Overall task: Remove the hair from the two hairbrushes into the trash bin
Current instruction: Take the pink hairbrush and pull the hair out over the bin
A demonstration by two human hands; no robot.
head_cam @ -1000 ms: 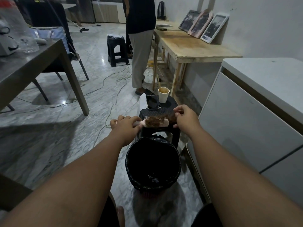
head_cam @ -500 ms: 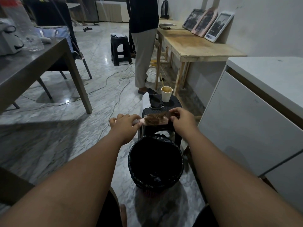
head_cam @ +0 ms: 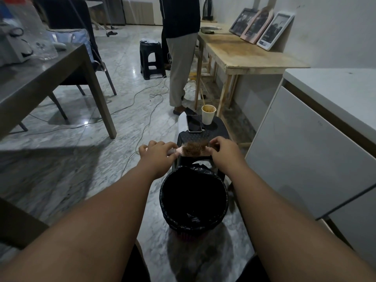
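I hold a pink hairbrush [head_cam: 194,150] level above the near edge of a black stool [head_cam: 218,129]. Brown hair is tangled in its bristles. My left hand [head_cam: 157,154] is closed around the handle on the left. My right hand [head_cam: 222,151] pinches at the brush head's right end, fingers in the hair. A trash bin [head_cam: 166,200] lined with a black bag stands on the floor just below and in front of the brush. Only one hairbrush is in sight.
On the stool lie a phone [head_cam: 193,123] and a paper cup [head_cam: 208,114]. A person [head_cam: 180,58] stands beyond it beside a wooden table [head_cam: 250,55]. A white cabinet [head_cam: 305,149] is at right, a grey table [head_cam: 40,78] at left, cables [head_cam: 142,102] across the floor.
My right hand has shifted slightly leftward along the brush head, fingers now further into the hair. The brush and my left hand stay in place over the stool's edge.
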